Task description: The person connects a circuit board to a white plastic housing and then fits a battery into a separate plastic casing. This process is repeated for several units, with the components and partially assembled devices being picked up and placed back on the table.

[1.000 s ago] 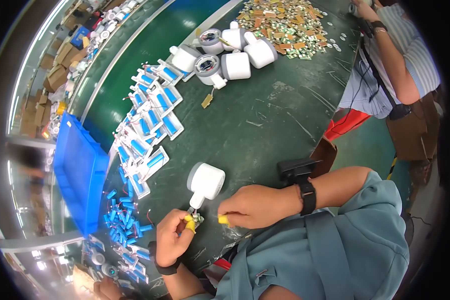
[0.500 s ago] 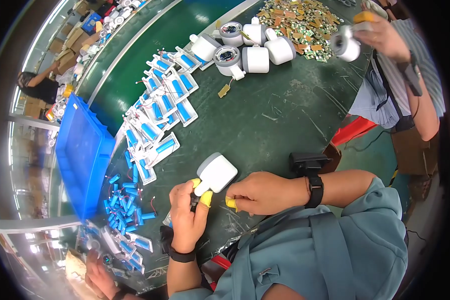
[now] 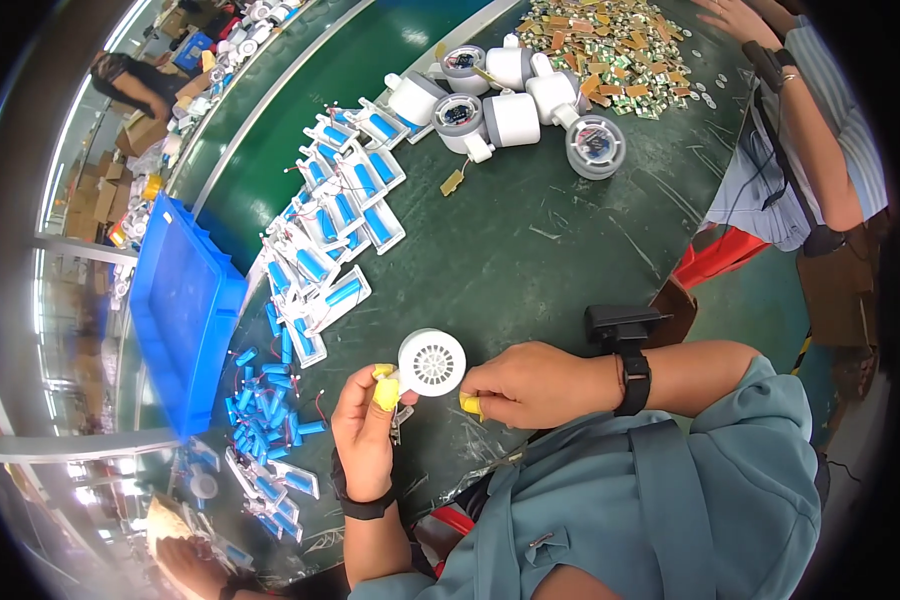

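Note:
My left hand (image 3: pixel 366 435), with yellow finger covers on thumb and fingertip, grips a white round housing (image 3: pixel 433 363) by its short neck. Its slotted, vent-like face is turned up toward me. Close on the housing's right, my right hand (image 3: pixel 530 385) is closed, thumb and fingers pressed together, with a yellow cover (image 3: pixel 471 403) on one tip. Whatever it pinches is hidden. A small pale part (image 3: pixel 400 424) shows just below the left hand's fingers; I cannot make out its kind.
White housings with grey rims (image 3: pixel 513 119) stand at the back, beside a heap of small circuit boards (image 3: pixel 610 50). To the left lie white trays with blue battery cells (image 3: pixel 342 210), loose blue cells (image 3: pixel 265 410) and a blue bin (image 3: pixel 185 310). A co-worker's arm (image 3: pixel 815 150) is at right.
My left hand has turned the housing so its slotted face shows. My right hand stays closed beside it. At the back right, the co-worker's hand has put down a grey-rimmed housing and moved away.

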Demonstrator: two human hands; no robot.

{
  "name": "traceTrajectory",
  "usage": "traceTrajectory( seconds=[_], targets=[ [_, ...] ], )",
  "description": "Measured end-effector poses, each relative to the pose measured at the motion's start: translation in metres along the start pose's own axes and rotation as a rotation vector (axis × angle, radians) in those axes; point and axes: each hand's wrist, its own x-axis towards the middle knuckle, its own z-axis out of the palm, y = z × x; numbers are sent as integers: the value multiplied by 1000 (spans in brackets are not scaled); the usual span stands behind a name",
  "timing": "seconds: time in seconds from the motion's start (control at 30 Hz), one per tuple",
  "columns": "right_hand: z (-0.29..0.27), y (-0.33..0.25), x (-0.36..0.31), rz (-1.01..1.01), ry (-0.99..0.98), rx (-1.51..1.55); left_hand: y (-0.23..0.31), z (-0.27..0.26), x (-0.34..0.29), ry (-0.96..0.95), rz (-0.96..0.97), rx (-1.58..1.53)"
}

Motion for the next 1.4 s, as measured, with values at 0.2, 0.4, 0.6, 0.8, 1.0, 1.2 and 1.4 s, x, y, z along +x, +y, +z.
traceTrajectory(
  seconds=[0.2, 0.4, 0.6, 0.8, 1.0, 1.2, 1.4],
  targets=[
    [-6, -4, 4, 161, -47, 163, 3, 1, -3, -79, 730, 778],
    [-7, -6, 4, 172, -79, 146, 8, 1, -13, -8, 862, 986],
    [-4, -5, 4, 180, -34, 183, 10, 3, -14, 10, 903, 1011],
    [-4, -9, 2, 168, -67, 160, 13, 2, -20, 21, 904, 1021],
    [-4, -17, 1, 181, -71, 214, 37, -44, -48, 205, 848, 1012],
    [-3, -13, 1, 181, -60, 200, 76, -158, -102, 1039, 597, 1236],
    [-2, -16, 4, 207, -56, 215, 48, -307, -141, 1133, 276, 1830]
  ],
)
